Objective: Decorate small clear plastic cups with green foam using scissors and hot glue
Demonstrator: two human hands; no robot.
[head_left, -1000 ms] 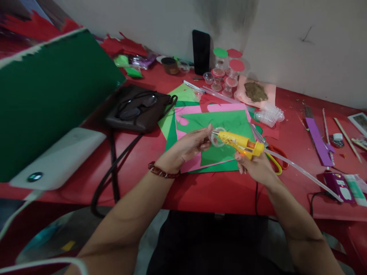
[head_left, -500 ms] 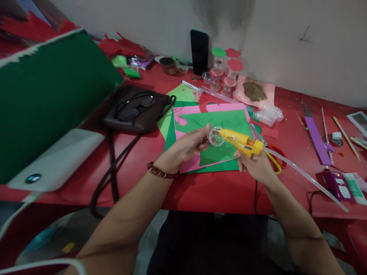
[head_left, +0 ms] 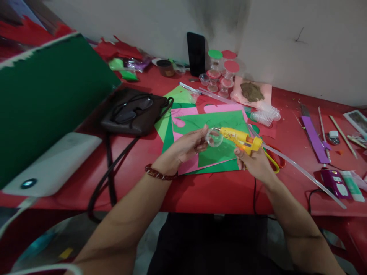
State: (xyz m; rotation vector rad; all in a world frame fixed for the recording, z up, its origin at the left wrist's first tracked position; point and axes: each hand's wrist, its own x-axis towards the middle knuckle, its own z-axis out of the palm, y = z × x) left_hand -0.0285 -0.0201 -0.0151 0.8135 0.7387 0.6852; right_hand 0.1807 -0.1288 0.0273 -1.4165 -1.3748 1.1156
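Note:
Between the fingers of my left hand [head_left: 192, 145] is a small clear plastic cup [head_left: 214, 137], its round rim facing up toward me. My right hand [head_left: 254, 162] is wrapped round a yellow hot glue gun [head_left: 235, 136], whose metal nozzle points left and meets the cup's rim or lies just over it. A long translucent glue stick [head_left: 304, 175] trails from the back of the gun. Both hands are above green paper [head_left: 215, 152] and pink paper [head_left: 186, 111] stacked on the red table [head_left: 212, 194]. Beside the right hand lie scissors [head_left: 272, 161] with yellow and red handles.
Behind the papers stand small cup stacks with red and green tops [head_left: 231, 68] and a black phone [head_left: 196, 53]. Stacked clear cups [head_left: 265, 115] and brown powder [head_left: 251, 91] lie to their right. A brown bag [head_left: 132, 114] with glasses on it sits left; a purple-handled blade [head_left: 314, 135] lies right.
The nozzle has moved slightly along the cup's rim, and the cup is turned a little. The whole view has shifted slightly. Both hands keep their hold.

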